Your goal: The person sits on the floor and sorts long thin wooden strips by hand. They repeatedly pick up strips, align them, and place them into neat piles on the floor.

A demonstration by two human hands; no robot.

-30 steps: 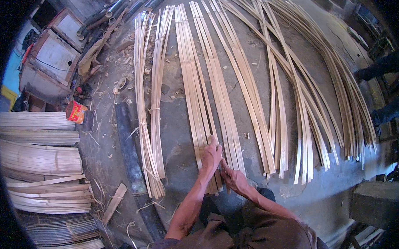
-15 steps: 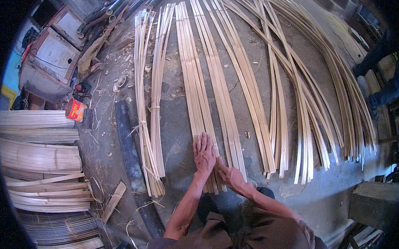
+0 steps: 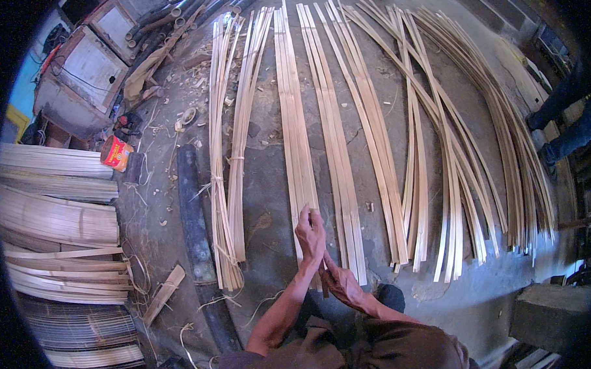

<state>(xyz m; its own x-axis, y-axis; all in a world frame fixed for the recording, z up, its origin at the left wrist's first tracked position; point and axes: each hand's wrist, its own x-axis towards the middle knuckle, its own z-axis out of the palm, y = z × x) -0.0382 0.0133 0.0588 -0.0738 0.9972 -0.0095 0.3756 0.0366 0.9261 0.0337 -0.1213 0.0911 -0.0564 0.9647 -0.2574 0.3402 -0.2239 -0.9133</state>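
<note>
Long pale bamboo strips lie side by side on the grey floor, running away from me. My left hand (image 3: 311, 232) is pinched on the near end of one strip in the middle group of strips (image 3: 296, 139). Just below it, my right hand (image 3: 341, 284) grips the near ends of the same group, close to my knees. A tied bundle of thinner strips (image 3: 228, 156) lies to the left of my hands. Wider fans of curved strips (image 3: 439, 157) spread to the right.
A dark pole (image 3: 194, 239) lies on the floor at left. Stacked bamboo slats (image 3: 53, 221) fill the left edge, with a red can (image 3: 116, 153) and a metal box (image 3: 84, 73) behind. Another person's legs (image 3: 564, 129) stand far right. A concrete block (image 3: 551, 317) sits lower right.
My left hand has gone from lying flat on the strip ends to pinching one strip, its fingers curled. My right hand stays on the near ends.
</note>
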